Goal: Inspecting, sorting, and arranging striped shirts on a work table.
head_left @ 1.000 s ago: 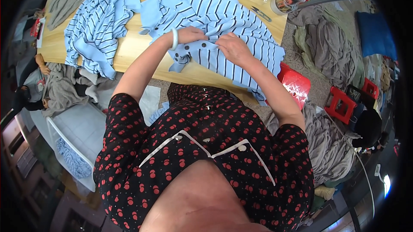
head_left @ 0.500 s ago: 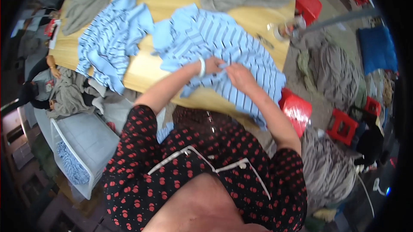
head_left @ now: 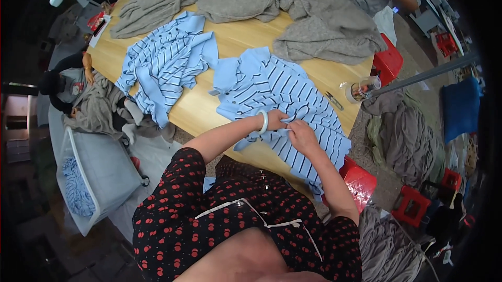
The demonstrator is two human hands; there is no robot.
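A light blue striped shirt (head_left: pixel 285 86) lies spread over the near edge of the wooden table, its collar toward the far left. My left hand (head_left: pixel 274 120), with a pale bangle at the wrist, pinches a fold of this shirt. Close beside it my right hand (head_left: pixel 303 136) is closed on the same fabric, fingertips almost meeting those of the left. A second blue striped shirt (head_left: pixel 164 57) rests farther left on the table. To the right of the spread shirt lie small thread snips (head_left: pixel 334 101).
Grey knitted garments (head_left: pixel 329 25) cover the table's far side. A clear jar (head_left: pixel 361 89) stands near its right edge, by a metal pole (head_left: pixel 423 76). Left is a translucent bin (head_left: pixel 104 167) holding blue cloth; red stools (head_left: pixel 411 206) and grey fabric heaps lie right. Other people sit around the table.
My view has shifted, so the table appears lower and more of its far side shows. Both hands stay closed together on the striped shirt.
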